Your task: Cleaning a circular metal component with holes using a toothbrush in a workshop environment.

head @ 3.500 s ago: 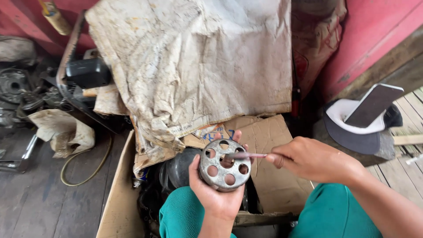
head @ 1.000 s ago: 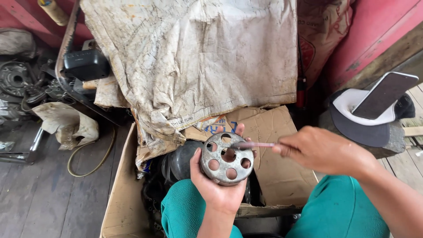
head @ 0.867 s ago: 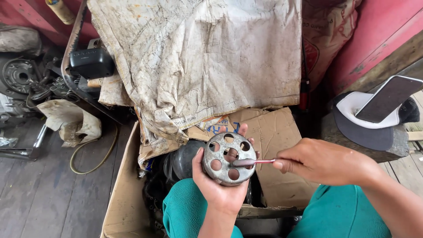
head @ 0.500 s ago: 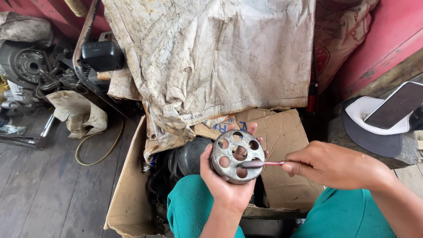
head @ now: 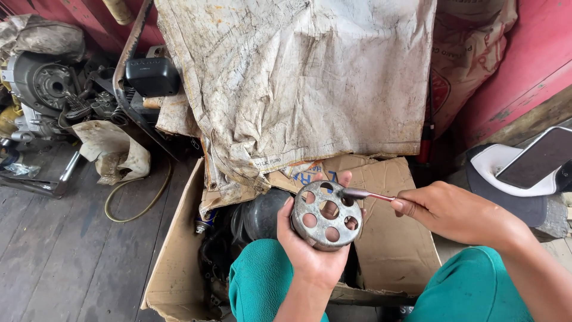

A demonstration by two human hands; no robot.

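Currently: left hand [head: 313, 253] is gripping a holed metal drum [head: 326, 216]; right hand [head: 456, 213] is pinching a thin tool [head: 364, 194] at its two-o'clock rim, work unfinished.

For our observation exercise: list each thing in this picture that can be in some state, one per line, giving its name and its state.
Round metal drum: held upright in the left hand, holed face toward the camera.
Thin tool: pinched in the right hand, tip at the drum's rim.
Cardboard box: open, flaps spread.
Stained sack: draped over the box's far edge.
Phone: screen dark, leaning tilted.
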